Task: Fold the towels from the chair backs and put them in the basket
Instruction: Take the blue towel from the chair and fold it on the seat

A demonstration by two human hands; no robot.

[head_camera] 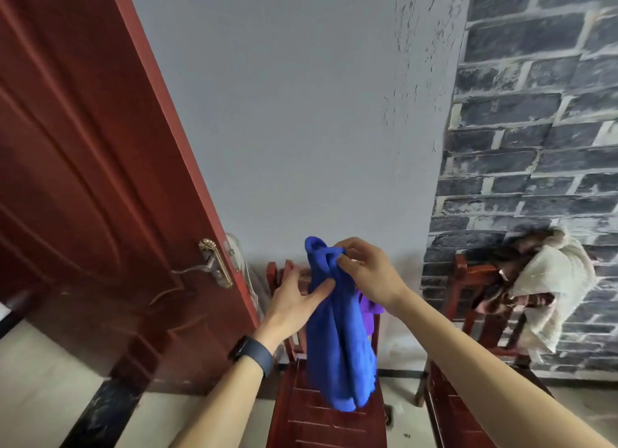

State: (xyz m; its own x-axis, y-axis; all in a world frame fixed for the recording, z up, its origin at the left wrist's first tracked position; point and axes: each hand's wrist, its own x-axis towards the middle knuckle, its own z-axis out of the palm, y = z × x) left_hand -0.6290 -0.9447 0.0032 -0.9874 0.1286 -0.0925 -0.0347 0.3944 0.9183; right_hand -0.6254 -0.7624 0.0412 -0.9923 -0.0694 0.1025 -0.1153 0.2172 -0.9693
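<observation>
A blue towel hangs bunched in the air over the seat of a red wooden chair. My right hand pinches its top edge between thumb and fingers. My left hand is at the towel's left side with fingers spread, the thumb pressing into the cloth. Behind the blue towel a purple towel shows as a small patch on the chair back. A second red chair at the right has a beige and brown cloth draped over its back. No basket is in view.
A dark red door with a brass handle stands at the left. A plain grey wall is straight ahead, and a brick-patterned wall fills the right. Light tiled floor shows between the chairs.
</observation>
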